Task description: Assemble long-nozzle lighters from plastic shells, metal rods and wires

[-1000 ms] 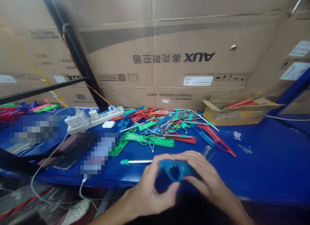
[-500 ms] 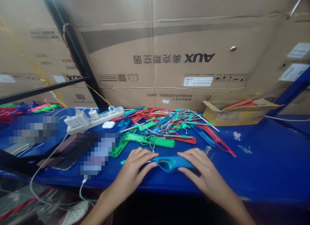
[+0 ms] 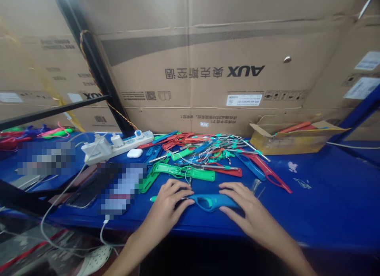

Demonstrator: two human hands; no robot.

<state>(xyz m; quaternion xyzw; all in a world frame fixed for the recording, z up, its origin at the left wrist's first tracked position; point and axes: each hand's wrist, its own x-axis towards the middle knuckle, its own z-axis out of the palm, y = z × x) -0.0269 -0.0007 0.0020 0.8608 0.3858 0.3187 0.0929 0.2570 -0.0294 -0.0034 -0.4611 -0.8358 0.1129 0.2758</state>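
Observation:
A blue long-necked lighter lies level between my hands, low over the blue table or resting on it; I cannot tell which. My left hand is closed on its neck end, with the green tip poking out to the left of the fingers. Around the handle end my right hand is closed, thumb below and fingers above. Just beyond is a heap of lighter parts: red, green and blue shells, metal tubes and thin white wires. A green shell is nearest to my left hand.
Left of the heap are a white power strip, a white earbud case and phones with cables. An open cardboard box holding coloured pieces stands at the back right. Large cartons wall off the back; a black metal post rises at left.
Both hands keep their hold on the blue lighter. The whole view has shifted slightly, and little else differs.

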